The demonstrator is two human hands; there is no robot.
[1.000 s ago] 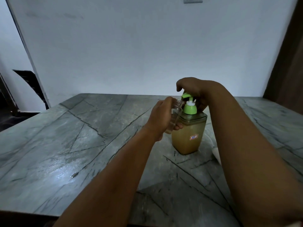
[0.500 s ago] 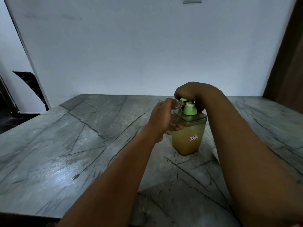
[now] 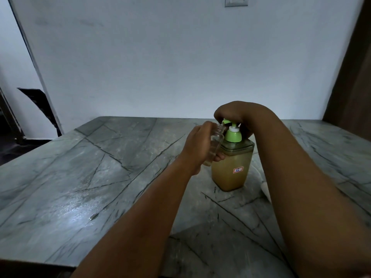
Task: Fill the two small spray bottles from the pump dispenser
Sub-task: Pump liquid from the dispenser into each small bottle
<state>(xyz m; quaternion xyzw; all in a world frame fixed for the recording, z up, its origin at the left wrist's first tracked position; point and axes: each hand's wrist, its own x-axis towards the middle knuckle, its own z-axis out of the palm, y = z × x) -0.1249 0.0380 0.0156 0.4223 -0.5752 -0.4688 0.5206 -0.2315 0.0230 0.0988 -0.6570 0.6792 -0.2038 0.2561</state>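
Note:
A square clear pump dispenser [image 3: 228, 177] of yellowish liquid stands on the grey marble table [image 3: 100, 177], with a green collar and green pump head [image 3: 226, 121]. My right hand [image 3: 234, 112] lies on top of the pump head, fingers curled down over it. My left hand [image 3: 198, 145] grips a small clear spray bottle [image 3: 217, 137] without its cap. The bottle is tilted, its open neck right at the pump's nozzle. How much liquid is in the small bottle is hard to tell.
A pale object [image 3: 265, 187] lies on the table just right of the dispenser, mostly hidden behind my right forearm. A white wall stands behind the table, and a dark wooden panel [image 3: 353, 87] is at the far right.
My right hand pushed the pump head down, and it has since come partway back up. My left hand has kept the small bottle at the nozzle.

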